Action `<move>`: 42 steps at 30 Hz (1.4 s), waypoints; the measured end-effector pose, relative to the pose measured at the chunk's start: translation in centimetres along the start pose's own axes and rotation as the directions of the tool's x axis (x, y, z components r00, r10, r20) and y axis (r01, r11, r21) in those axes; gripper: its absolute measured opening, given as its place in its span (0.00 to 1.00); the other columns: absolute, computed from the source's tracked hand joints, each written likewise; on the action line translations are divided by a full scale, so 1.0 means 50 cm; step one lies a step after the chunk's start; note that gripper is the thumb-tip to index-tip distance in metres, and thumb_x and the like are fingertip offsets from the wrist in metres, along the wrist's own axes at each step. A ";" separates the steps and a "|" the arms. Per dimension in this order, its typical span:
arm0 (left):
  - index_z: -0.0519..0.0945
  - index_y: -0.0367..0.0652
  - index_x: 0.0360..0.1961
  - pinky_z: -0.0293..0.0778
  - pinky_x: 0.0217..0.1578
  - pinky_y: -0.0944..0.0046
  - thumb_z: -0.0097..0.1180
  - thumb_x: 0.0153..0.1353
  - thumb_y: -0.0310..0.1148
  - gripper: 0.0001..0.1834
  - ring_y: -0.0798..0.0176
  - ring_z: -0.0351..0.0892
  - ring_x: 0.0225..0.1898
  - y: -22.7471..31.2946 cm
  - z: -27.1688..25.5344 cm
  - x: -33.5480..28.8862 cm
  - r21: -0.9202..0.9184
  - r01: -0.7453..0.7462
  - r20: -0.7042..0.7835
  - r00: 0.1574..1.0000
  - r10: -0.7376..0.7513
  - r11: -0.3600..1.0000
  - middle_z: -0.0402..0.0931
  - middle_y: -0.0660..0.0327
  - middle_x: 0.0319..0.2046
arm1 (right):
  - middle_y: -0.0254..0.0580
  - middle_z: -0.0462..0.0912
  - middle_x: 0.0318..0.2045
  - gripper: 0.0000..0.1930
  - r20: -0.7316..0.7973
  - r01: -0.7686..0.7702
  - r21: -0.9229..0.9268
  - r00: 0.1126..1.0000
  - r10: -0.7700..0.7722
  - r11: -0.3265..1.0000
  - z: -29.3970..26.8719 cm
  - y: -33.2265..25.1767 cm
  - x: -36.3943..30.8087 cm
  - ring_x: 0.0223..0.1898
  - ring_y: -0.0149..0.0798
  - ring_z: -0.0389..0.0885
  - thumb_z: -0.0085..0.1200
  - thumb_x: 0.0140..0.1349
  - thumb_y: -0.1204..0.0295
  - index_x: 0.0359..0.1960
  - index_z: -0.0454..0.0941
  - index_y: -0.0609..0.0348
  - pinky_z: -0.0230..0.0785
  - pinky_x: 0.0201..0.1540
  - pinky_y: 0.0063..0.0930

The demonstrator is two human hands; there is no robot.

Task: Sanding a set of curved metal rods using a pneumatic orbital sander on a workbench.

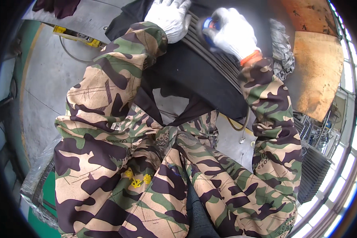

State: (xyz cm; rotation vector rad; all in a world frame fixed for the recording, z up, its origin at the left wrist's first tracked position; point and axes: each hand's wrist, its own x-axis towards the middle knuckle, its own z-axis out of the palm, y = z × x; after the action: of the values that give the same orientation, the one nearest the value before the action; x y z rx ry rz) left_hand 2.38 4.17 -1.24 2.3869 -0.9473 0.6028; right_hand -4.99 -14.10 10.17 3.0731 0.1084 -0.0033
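My left hand, in a white glove, lies on the left end of several dark parallel metal rods. Its fingers are stretched out and spread slightly. My right hand, gloved in white with an orange cuff, is closed around a blue rounded thing with a bit of red inside. Most of that thing is hidden by the glove, so its kind does not show. It is just over or touching the rods; I cannot tell which. Black cloth spreads under and in front of the rods.
Crumpled grey wrapping lies right of my right hand, beside rusty brown sheets. A yellow metal part with a cable is at the left. Stacked dark ribbed pieces stand at the lower right. Dark red cloth lies far left.
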 end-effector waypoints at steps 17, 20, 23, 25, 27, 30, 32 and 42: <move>0.74 0.31 0.67 0.50 0.76 0.37 0.50 0.70 0.44 0.32 0.35 0.60 0.75 0.015 0.028 0.042 0.054 0.056 0.085 0.995 -0.060 0.997 0.69 0.40 0.70 | 0.47 0.83 0.42 0.21 -0.120 0.090 -0.008 0.989 -0.091 0.996 0.013 0.002 -0.031 0.47 0.53 0.84 0.68 0.57 0.54 0.46 0.83 0.50 0.79 0.51 0.45; 0.75 0.31 0.66 0.50 0.76 0.36 0.51 0.69 0.44 0.32 0.35 0.61 0.75 0.012 0.014 0.021 0.046 0.044 0.125 0.991 -0.049 0.998 0.69 0.39 0.70 | 0.50 0.81 0.34 0.13 -0.161 0.061 0.032 0.985 -0.056 0.998 -0.016 -0.023 -0.005 0.39 0.56 0.83 0.65 0.60 0.58 0.36 0.82 0.54 0.78 0.44 0.48; 0.75 0.31 0.66 0.51 0.75 0.36 0.50 0.69 0.43 0.31 0.35 0.61 0.75 0.014 -0.011 0.000 0.039 0.006 0.120 0.993 -0.010 0.999 0.69 0.39 0.70 | 0.48 0.80 0.31 0.13 -0.222 0.058 0.026 0.974 -0.051 0.998 -0.016 -0.021 -0.005 0.36 0.54 0.83 0.66 0.59 0.59 0.33 0.82 0.54 0.78 0.41 0.47; 0.75 0.31 0.66 0.51 0.75 0.36 0.51 0.69 0.43 0.31 0.35 0.62 0.75 0.019 -0.011 0.003 0.014 0.009 0.102 0.995 -0.011 1.000 0.70 0.39 0.69 | 0.48 0.80 0.31 0.12 -0.240 0.093 0.041 0.967 -0.081 0.995 -0.022 -0.026 -0.010 0.36 0.54 0.83 0.66 0.59 0.59 0.33 0.82 0.53 0.78 0.41 0.47; 0.75 0.31 0.66 0.51 0.75 0.36 0.51 0.69 0.42 0.31 0.35 0.62 0.75 0.013 0.001 0.019 0.012 0.027 0.087 0.996 -0.028 1.000 0.70 0.39 0.69 | 0.48 0.80 0.31 0.12 -0.259 0.133 0.053 0.959 -0.115 0.990 -0.025 -0.034 -0.013 0.36 0.54 0.83 0.66 0.59 0.59 0.33 0.81 0.53 0.78 0.40 0.47; 0.76 0.32 0.66 0.52 0.75 0.36 0.50 0.70 0.43 0.30 0.34 0.62 0.75 0.007 0.016 0.039 0.031 0.036 0.094 0.995 -0.038 0.999 0.70 0.39 0.69 | 0.48 0.80 0.31 0.11 -0.232 0.115 0.051 0.967 -0.101 0.992 -0.023 -0.044 -0.022 0.36 0.54 0.83 0.66 0.58 0.61 0.33 0.82 0.52 0.77 0.40 0.48; 0.76 0.32 0.66 0.53 0.75 0.37 0.49 0.71 0.43 0.30 0.34 0.62 0.74 0.008 0.025 0.051 0.066 0.045 0.082 0.995 -0.050 0.997 0.70 0.40 0.69 | 0.48 0.80 0.32 0.11 -0.213 0.102 0.058 0.973 -0.087 0.993 -0.026 -0.039 -0.030 0.37 0.54 0.83 0.66 0.58 0.61 0.33 0.82 0.52 0.77 0.40 0.48; 0.77 0.31 0.64 0.55 0.74 0.36 0.51 0.69 0.42 0.30 0.33 0.65 0.73 0.007 0.017 0.025 0.100 0.011 0.051 0.999 -0.016 0.995 0.72 0.37 0.67 | 0.52 0.81 0.34 0.12 -0.182 0.088 0.047 0.980 -0.078 0.995 -0.019 -0.027 -0.015 0.40 0.57 0.83 0.64 0.60 0.60 0.35 0.81 0.55 0.77 0.43 0.49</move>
State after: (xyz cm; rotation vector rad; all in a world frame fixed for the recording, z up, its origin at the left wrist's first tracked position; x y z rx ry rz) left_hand 3.12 2.82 -1.09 2.5061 -0.9422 0.5984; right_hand -5.82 -12.76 11.04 3.1150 0.2500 0.2728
